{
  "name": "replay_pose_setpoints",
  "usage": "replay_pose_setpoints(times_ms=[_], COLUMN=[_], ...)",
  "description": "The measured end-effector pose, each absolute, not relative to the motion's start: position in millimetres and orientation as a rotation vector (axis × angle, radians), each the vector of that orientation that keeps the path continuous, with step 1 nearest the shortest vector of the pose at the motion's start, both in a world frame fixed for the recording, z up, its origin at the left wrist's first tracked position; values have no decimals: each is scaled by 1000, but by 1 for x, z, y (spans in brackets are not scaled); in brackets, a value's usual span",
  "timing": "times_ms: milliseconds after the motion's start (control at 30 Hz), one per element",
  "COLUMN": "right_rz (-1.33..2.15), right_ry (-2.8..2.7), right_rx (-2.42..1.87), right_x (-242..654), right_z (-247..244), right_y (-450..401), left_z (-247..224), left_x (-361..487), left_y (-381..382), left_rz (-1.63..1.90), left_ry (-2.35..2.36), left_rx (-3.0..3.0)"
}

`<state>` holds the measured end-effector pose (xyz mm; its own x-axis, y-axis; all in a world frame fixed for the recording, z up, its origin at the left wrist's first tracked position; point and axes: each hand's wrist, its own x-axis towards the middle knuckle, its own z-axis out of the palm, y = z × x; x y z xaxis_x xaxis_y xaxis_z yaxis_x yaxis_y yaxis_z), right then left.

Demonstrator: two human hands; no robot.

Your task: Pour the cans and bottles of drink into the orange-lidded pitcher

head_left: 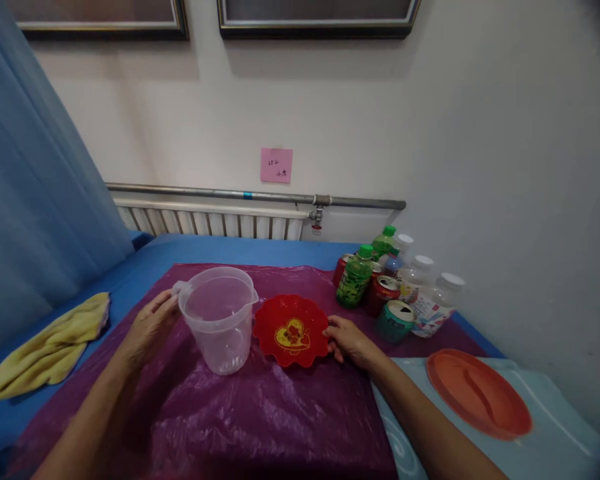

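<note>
A clear plastic pitcher stands upright on the purple plastic sheet, its spout toward the right. My left hand is closed on the pitcher's handle at its left side. Just right of the pitcher is a red scalloped plate with a yellow heart design. The fingers of my right hand pinch the plate's right rim. Pitcher and plate are side by side, very close at the spout.
Green-capped bottles, white-capped bottles and several cans stand at the back right. An orange divided plate lies at the right on a light blue cloth. A yellow cloth lies at the left, near a blue curtain.
</note>
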<state>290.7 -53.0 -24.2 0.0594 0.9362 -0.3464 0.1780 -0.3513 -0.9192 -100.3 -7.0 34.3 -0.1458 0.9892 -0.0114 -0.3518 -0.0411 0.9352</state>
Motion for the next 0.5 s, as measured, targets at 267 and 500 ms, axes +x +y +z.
replay_pose_setpoints(times_ms=[267,500], right_rz=[1289,1170], right_ry=[-1076,-1013], right_rx=[-1576,-1589], right_x=[286,304], right_z=[8,55], right_y=[-66,-64], left_z=[47,65], left_x=[-90,-78], left_y=[-11,-18], left_rz=[1510,1595], left_ry=[864,773], left_rx=[836,824])
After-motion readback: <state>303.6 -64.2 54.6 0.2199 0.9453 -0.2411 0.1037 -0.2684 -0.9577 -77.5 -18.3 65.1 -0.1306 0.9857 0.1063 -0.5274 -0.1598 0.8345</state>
